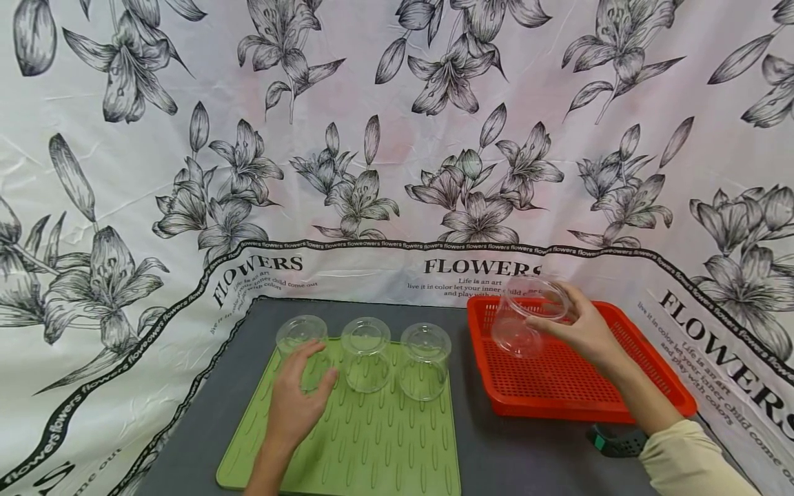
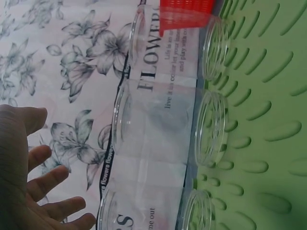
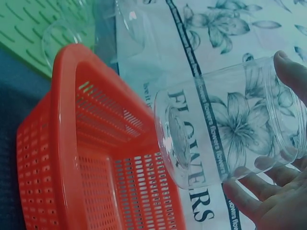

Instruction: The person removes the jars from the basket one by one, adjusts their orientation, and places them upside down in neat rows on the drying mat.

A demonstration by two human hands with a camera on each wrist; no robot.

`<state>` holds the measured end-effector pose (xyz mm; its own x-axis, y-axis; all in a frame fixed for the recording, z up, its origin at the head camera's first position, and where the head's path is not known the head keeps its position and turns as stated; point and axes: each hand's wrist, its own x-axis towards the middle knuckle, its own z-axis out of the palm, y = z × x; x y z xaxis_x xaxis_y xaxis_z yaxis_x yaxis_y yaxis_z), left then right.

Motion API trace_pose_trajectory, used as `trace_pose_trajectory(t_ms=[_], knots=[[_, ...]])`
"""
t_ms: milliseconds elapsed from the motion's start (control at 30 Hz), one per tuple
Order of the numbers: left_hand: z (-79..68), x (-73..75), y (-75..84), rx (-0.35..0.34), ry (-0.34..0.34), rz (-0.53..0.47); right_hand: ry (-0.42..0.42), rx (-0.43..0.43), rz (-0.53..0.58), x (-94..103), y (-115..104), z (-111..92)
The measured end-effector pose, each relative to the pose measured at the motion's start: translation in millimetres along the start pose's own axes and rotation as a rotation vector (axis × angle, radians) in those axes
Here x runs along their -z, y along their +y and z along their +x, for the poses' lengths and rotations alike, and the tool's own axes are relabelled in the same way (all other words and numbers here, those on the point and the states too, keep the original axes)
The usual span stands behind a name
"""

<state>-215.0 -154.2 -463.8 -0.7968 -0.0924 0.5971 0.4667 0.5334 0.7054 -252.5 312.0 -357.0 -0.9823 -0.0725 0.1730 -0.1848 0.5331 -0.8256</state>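
My right hand (image 1: 586,334) grips a clear plastic jar (image 1: 516,329) near its rim, thumb on one side and fingers on the other. Tilted, the jar hangs over the red basket (image 1: 579,411), and nothing shows inside it. Three similar clear jars stand in a row along the far part of the green mat (image 1: 384,455): a left one (image 1: 300,326), a middle one (image 1: 366,362) and a right one (image 1: 424,368). Fingers spread and relaxed, my left hand (image 1: 296,403) hovers by the left jar, overlapping it in the head view. The left wrist view shows that hand holding nothing.
A dark strap-like object (image 1: 617,441) with a green patch lies in front of the basket, near the right sleeve (image 1: 691,461). Grey tabletop (image 1: 496,455) lies between mat and basket. A flower-printed sheet (image 1: 372,172) rises behind and at both sides.
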Motion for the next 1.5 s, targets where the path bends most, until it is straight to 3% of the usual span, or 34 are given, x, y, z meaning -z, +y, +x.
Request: trace_pose_trajectory(t_ms=[467, 900, 1167, 1500], knots=[[2.7, -14.2, 18.5, 0.041, -0.097, -0.052, -0.041, 0.021, 0.024, -12.6, -15, -5], [6.1, -30.9, 36.3, -0.002, -0.168, -0.065, -0.117, 0.121, 0.107, -27.3, -24, -9], [3.6, -37.4, 43.7, 0.117, -0.215, -0.102, -0.141, 0.148, 0.096, -36.4, -34, -14], [2.9, -44.7, 51.9, 0.132, -0.298, -0.140, -0.133, 0.163, 0.080, -43.0, -39, -20]])
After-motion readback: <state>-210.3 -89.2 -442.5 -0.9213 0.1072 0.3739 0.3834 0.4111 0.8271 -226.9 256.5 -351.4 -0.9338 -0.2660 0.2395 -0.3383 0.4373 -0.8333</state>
